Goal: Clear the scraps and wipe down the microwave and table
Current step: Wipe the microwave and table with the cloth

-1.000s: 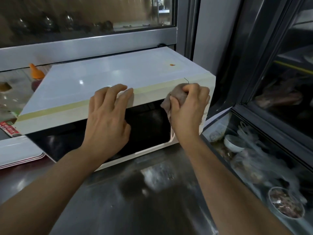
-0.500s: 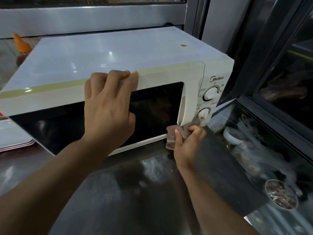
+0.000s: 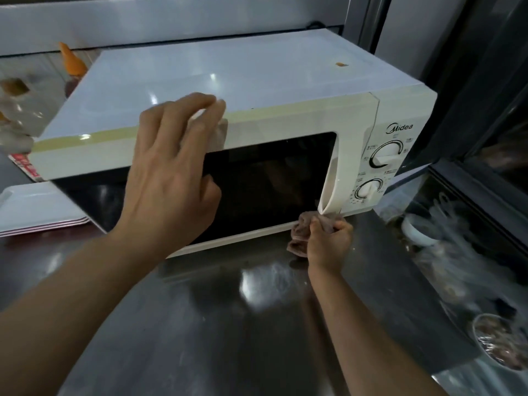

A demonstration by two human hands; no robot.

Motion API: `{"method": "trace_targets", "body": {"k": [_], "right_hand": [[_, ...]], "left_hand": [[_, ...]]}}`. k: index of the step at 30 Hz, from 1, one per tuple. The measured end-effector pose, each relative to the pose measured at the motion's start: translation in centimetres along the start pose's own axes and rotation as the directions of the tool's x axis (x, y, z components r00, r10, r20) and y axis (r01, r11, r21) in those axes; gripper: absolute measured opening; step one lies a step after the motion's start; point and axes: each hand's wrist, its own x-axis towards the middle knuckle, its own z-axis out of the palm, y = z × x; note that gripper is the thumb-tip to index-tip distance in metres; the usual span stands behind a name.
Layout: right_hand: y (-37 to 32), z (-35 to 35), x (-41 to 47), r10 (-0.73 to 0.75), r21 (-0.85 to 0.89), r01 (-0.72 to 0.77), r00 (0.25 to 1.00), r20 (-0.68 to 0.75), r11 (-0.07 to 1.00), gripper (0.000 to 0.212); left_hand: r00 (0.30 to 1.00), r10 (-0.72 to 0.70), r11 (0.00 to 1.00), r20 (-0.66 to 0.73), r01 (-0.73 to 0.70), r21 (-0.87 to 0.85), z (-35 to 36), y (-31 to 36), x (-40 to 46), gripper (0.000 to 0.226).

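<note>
- Two bare hands are at the front of a cream-white microwave (image 3: 285,81) that sits on a dark, shiny steel table (image 3: 228,324).
- One word can be read: "Midea", printed on the control panel above two round white dials (image 3: 385,157); the small markings around the dials are too fine to make out.
- Left of the microwave, a red-and-white printed label (image 3: 24,167) shows at its corner, but its writing is too blurred to read.
- Left hand (image 3: 171,178): it is spread over the dark door window, fingers long and nearly straight, fingertips up at the top front edge of the casing. It grips nothing; the fingertips are smeared by motion, so I cannot tell how firmly they touch.
- Right hand (image 3: 328,241): low down at the bottom right corner of the door, fingers curled tight around a bunched brownish cloth (image 3: 303,227). The cloth pokes out above and to the left of the fist and meets the foot of the door handle (image 3: 331,181).
- One small orange-brown scrap (image 3: 341,64) lies on top of the microwave, toward its rear right, well apart from both hands.
- Stacked white trays (image 3: 31,210) lie on the table to the left, partly tucked behind the microwave.
- Beside the table on the right, under glass, sit a white bowl (image 3: 417,230) and a foil-lined dish of food (image 3: 497,341).
</note>
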Motion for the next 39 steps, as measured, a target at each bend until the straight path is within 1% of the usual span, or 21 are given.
{"method": "trace_targets", "body": {"k": [2, 4, 5, 7, 10, 13, 14, 16, 17, 19, 22, 23, 25, 26, 29, 30, 32, 33, 35, 37, 39], "right_hand": [[-0.5, 0.9, -0.7, 0.132, 0.143, -0.134, 0.991, 0.029, 0.981, 0.02], [-1.0, 1.8, -1.6, 0.201, 0.198, -0.205, 0.979, 0.041, 0.959, 0.016], [-1.1, 2.2, -2.2, 0.207, 0.203, -0.212, 0.977, 0.045, 0.956, 0.013], [-1.1, 3.2, -3.8, 0.207, 0.219, -0.216, 0.976, 0.062, 0.951, 0.016], [-0.9, 4.6, -6.3, 0.224, 0.257, -0.247, 0.968, 0.114, 0.934, 0.014], [-0.9, 4.6, -6.2, 0.221, 0.188, -0.243, 0.967, 0.13, 0.952, 0.011], [-1.2, 4.2, -5.5, 0.208, 0.164, -0.222, 0.973, 0.099, 0.961, 0.009], [-1.9, 3.2, -3.7, 0.177, 0.125, -0.172, 0.984, -0.032, 0.977, 0.008], [-2.2, 2.8, -2.7, 0.163, 0.114, -0.154, 0.984, -0.075, 0.982, 0.011], [-2.3, 2.4, -1.6, 0.141, 0.11, -0.131, 0.986, -0.085, 0.985, 0.025], [-1.2, 3.9, -2.6, 0.191, 0.1, -0.181, 0.976, -0.104, 0.978, 0.006], [-0.5, 4.9, -3.7, 0.214, 0.081, -0.206, 0.971, -0.11, 0.975, 0.01], [0.8, 7.3, -7.1, 0.215, 0.055, -0.211, 0.971, -0.104, 0.976, 0.013], [1.3, 8.5, -9.2, 0.21, 0.057, -0.207, 0.975, -0.067, 0.977, 0.017], [2.6, 11.0, -14.0, 0.221, 0.085, -0.229, 0.971, 0.095, 0.97, 0.024], [2.7, 11.0, -14.6, 0.214, 0.042, -0.219, 0.972, 0.1, 0.975, 0.027], [2.2, 10.5, -14.1, 0.121, -0.11, -0.116, 0.992, 0.04, 0.987, 0.029], [1.8, 10.0, -13.3, 0.066, -0.15, -0.067, 0.998, -0.012, 0.986, 0.027], [0.7, 8.8, -11.2, 0.011, -0.132, -0.027, 0.992, -0.124, 0.991, 0.019], [0.1, 7.9, -9.3, 0.034, -0.096, -0.052, 0.984, -0.176, 0.994, 0.019], [-0.1, 8.0, -8.8, 0.103, -0.076, -0.119, 0.976, -0.193, 0.99, 0.021]], "left_hand": [[0.998, -0.065, 0.996, -0.003, 0.065, 0.057, -1.0, -1.9, -1.2, 0.069], [0.991, -0.129, 0.987, 0.025, 0.125, 0.104, -1.9, -3.9, -2.5, 0.069], [0.988, -0.148, 0.983, 0.039, 0.143, 0.116, -2.2, -4.7, -3.1, 0.069], [0.986, -0.152, 0.981, 0.063, 0.143, 0.13, -2.4, -5.7, -3.7, 0.07], [0.986, -0.162, 0.98, 0.039, 0.156, 0.126, -2.2, -5.8, -3.6, 0.069], [0.981, -0.192, 0.976, 0.008, 0.191, 0.102, -2.0, -5.7, -3.4, 0.068], [0.983, -0.183, 0.978, 0.007, 0.182, 0.1, -2.0, -5.8, -3.5, 0.069], [0.987, -0.161, 0.983, 0.01, 0.159, 0.094, -1.9, -6.0, -3.7, 0.07], [0.987, -0.158, 0.984, 0.006, 0.157, 0.09, -1.8, -6.0, -3.7, 0.071], [0.988, -0.157, 0.985, 0.001, 0.156, 0.08, -1.7, -6.2, -3.6, 0.072], [0.993, -0.118, 0.992, -0.001, 0.118, 0.033, -2.0, -6.6, -3.8, 0.075], [0.996, -0.084, 0.996, 0.003, 0.084, 0.001, -2.2, -7.0, -3.9, 0.075], [1.0, -0.01, 0.997, 0.015, 0.011, -0.081, -2.9, -7.9, -4.3, 0.072], [1.0, 0.014, 0.993, 0.02, -0.011, -0.117, -3.3, -8.6, -4.6, 0.068], [1.0, 0.02, 0.99, 0.015, -0.018, -0.141, -4.4, -10.5, -5.5, 0.056], [1.0, 0.006, 0.992, 0.007, -0.005, -0.13, -4.6, -11.2, -5.8, 0.053], [0.999, -0.044, 0.993, 0.002, 0.044, -0.106, -5.0, -12.4, -6.4, 0.055], [0.998, -0.056, 0.993, 0.002, 0.056, -0.103, -5.1, -12.9, -6.6, 0.058], [0.999, -0.037, 0.992, 0.009, 0.038, -0.124, -5.1, -13.5, -7.0, 0.064], [1.0, -0.023, 0.987, -0.001, 0.023, -0.158, -5.0, -13.8, -7.0, 0.063], [1.0, -0.017, 0.983, -0.01, 0.015, -0.183, -5.0, -14.1, -6.8, 0.061]]}}
